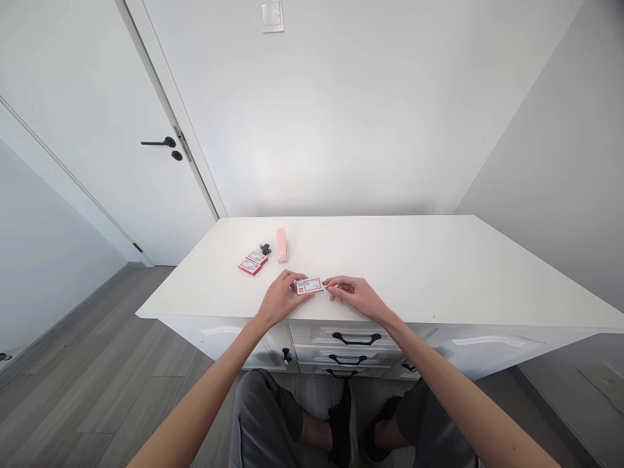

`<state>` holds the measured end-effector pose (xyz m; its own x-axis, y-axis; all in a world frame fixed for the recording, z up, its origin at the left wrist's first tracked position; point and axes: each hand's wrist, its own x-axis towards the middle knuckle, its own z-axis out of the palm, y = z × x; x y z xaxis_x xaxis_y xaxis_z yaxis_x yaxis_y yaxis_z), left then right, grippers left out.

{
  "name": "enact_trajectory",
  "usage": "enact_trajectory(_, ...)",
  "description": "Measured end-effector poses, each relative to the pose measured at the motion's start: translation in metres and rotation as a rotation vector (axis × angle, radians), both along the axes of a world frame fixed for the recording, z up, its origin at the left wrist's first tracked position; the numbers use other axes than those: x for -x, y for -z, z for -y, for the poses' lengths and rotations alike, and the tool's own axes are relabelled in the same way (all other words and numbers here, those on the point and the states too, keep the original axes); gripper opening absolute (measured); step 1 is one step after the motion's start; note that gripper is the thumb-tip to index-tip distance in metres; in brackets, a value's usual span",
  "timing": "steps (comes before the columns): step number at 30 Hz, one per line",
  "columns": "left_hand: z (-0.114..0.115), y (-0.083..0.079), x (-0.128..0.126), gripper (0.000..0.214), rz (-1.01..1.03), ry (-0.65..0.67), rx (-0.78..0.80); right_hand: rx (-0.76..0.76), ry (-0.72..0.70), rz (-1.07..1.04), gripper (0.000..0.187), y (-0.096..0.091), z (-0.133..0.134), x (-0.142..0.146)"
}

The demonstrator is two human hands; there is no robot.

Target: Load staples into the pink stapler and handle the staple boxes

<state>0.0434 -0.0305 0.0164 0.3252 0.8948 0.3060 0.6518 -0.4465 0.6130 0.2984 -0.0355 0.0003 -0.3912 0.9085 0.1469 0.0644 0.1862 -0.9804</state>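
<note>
A small white and red box (309,286) is held between both my hands just above the near part of the white desk (439,266). My left hand (281,297) grips its left end with curled fingers. At its right end, my right hand (351,294) pinches the box with thumb and fingertips. Two more small red and white boxes (253,262) lie on the desk to the left, behind my left hand. A pink stapler (281,245) lies beyond them, with a small black object (265,248) beside it.
The desk has drawers with black handles (356,338) under its front edge. My knees and black shoes show below. A white door with a black lever handle (160,143) stands at the left. Walls close the back and right sides.
</note>
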Motion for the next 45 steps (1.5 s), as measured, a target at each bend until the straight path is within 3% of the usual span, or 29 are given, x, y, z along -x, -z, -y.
enact_trajectory(21,-0.005,0.004,-0.009,0.048,-0.044,0.005,0.014,0.063,-0.007,0.076,0.041,-0.001,0.001,-0.001)
enact_trajectory(25,-0.007,0.006,-0.014,0.047,-0.043,0.016,-0.003,0.053,0.071,0.034,0.042,0.002,-0.001,0.001)
enact_trajectory(29,-0.011,0.009,-0.024,0.043,-0.061,0.009,-0.030,-0.014,0.244,-0.028,0.039,0.010,-0.006,0.002)
enact_trajectory(34,-0.012,0.012,-0.041,0.044,-0.139,0.051,-0.062,-0.129,0.452,0.045,0.033,0.012,-0.008,0.001)
enact_trajectory(39,-0.011,0.013,-0.043,0.059,-0.111,-0.056,-0.069,-0.191,0.452,0.100,0.032,0.011,-0.007,0.001)
enact_trajectory(45,-0.009,0.012,-0.033,0.041,-0.071,-0.102,0.048,-0.258,0.371,0.161,0.028,0.009,-0.005,0.002)
